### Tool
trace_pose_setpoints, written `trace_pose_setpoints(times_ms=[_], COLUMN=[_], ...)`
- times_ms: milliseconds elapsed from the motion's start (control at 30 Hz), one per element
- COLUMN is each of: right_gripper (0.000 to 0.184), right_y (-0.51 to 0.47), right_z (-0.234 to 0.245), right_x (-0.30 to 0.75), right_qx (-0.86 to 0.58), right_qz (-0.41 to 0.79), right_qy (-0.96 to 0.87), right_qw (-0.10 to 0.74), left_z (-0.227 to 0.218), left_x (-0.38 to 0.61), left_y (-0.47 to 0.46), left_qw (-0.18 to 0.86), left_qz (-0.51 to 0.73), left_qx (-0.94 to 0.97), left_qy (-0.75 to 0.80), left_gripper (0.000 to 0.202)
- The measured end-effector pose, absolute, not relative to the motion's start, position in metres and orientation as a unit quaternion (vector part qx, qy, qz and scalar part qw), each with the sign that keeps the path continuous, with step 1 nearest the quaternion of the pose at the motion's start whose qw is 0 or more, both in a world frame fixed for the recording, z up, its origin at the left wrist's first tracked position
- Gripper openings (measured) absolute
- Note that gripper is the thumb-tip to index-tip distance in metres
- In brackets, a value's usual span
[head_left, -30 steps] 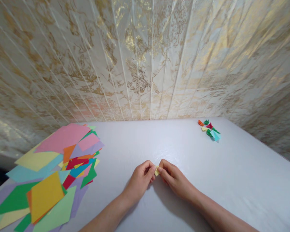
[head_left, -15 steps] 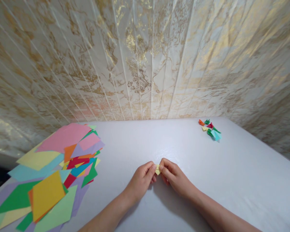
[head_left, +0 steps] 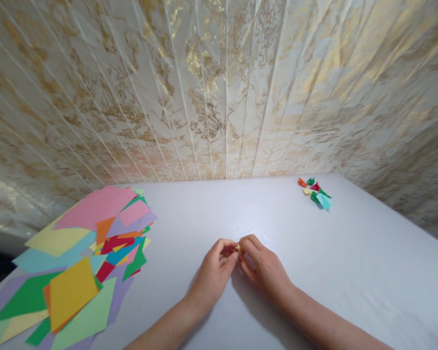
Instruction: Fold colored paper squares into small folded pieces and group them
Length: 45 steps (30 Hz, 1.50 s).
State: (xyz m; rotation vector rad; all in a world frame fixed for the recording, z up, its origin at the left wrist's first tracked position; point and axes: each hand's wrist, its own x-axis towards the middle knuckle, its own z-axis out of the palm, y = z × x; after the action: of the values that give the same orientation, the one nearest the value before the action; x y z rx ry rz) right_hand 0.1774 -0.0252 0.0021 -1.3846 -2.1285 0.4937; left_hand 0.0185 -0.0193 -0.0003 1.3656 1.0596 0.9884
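Yellow paper [head_left: 238, 248], mostly hidden, is pinched between the left hand [head_left: 213, 270] and right hand [head_left: 266, 265] over the white table [head_left: 190, 214]; so small a hold could let it slip or crease crookedly. Folded pieces [head_left: 323, 201] lie well beyond.

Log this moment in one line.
left hand: holding small yellow paper; right hand: holding same paper; coloured sheets: left; folded pieces: far right

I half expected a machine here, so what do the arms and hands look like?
They are a person's. The left hand and right hand are bare, with no gloves, rings or cables visible. The left forearm and right forearm show no sleeves, watch, bracelet or clear markings. Finer details are too small to judge.
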Motion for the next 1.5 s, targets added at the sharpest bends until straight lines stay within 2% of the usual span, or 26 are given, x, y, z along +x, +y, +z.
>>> trace_pose_setpoints(times_ms=[367,667,933,1100,1300,1500], right_gripper=[0.032,0.018,0.02,0.011,0.016,0.033], right_y=[-0.022,-0.018,-0.015,-0.016,-0.016,-0.011], right_z=[-0.006,-0.003,0.005,0.006,-0.003,-0.009], right_x=[0.18,0.184,0.185,0.183,0.179,0.179], right_qx=[-0.438,-0.419,-0.408,-0.415,-0.475,-0.478], right_qz=[0.262,0.294,0.331,0.355,0.462,0.519], right_qy=[-0.783,-0.778,-0.772,-0.751,-0.634,-0.574], right_qw=[0.356,0.364,0.358,0.371,0.398,0.415], left_z=[0.0,-0.002,0.003,0.003,-0.001,-0.003], left_x=[0.011,0.011,0.012,0.014,0.016,0.019], left_y=[-0.008,-0.008,-0.01,-0.013,-0.015,-0.017], left_qw=[0.6,0.61,0.625,0.629,0.604,0.611], left_qz=[0.419,0.399,0.406,0.407,0.413,0.415], left_qx=[0.497,0.496,0.478,0.475,0.498,0.511], left_qy=[0.467,0.472,0.465,0.461,0.466,0.44], left_gripper=[0.025,0.028,0.018,0.018,0.019,0.029])
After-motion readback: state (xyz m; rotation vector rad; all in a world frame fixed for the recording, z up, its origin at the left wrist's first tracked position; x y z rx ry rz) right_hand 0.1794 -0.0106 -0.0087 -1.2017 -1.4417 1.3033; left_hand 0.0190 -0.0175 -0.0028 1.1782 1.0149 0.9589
